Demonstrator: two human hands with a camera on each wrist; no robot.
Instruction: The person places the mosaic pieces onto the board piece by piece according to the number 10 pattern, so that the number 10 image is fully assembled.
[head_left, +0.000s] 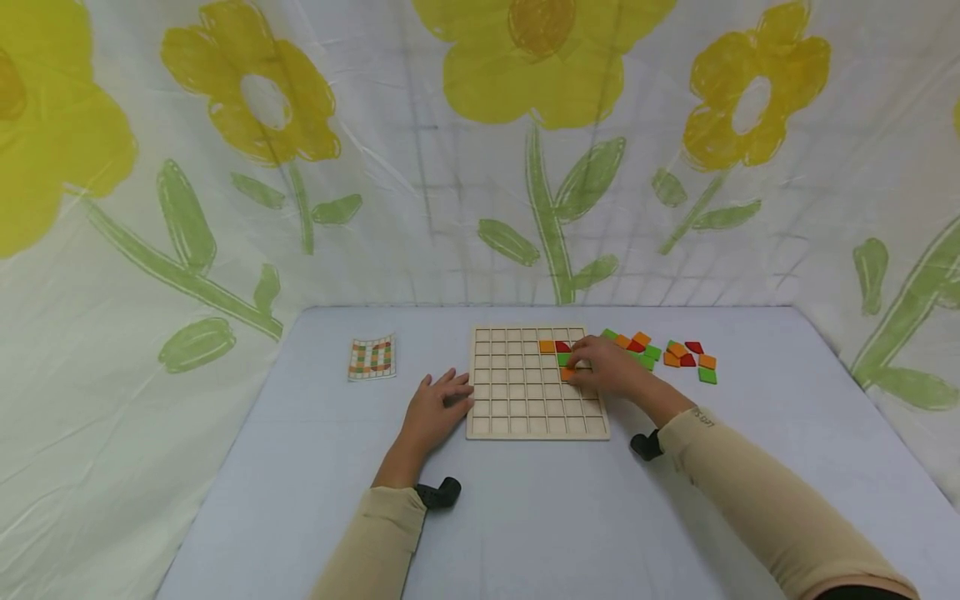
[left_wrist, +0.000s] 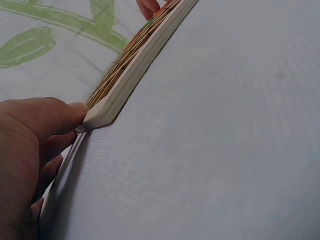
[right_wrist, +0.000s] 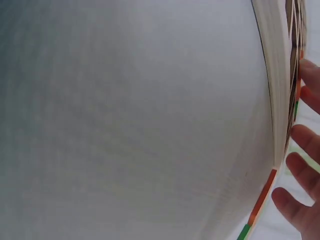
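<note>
A wooden grid board (head_left: pixel 517 408) lies flat on the table. In its upper right cells sit an orange tile (head_left: pixel 547 347), a red piece (head_left: pixel 562 347), a green tile (head_left: pixel 563 360) and a lower orange tile (head_left: pixel 567 375). My right hand (head_left: pixel 611 367) reaches over the board's right side, thumb and index fingertips touching the lower orange tile; the other fingers (right_wrist: pixel 305 172) spread above the edge. My left hand (head_left: pixel 435 412) rests at the board's left side, fingers extended. In the left wrist view its thumb (left_wrist: pixel 60 117) touches the board's near corner.
Loose orange, red and green tiles (head_left: pixel 707 376) lie scattered right of the board, some overlapping. A patterned card (head_left: pixel 372 357) with coloured squares lies to the left. Behind the table (head_left: pixel 525 517) hangs a white curtain (head_left: pixel 420 275) printed with yellow flowers.
</note>
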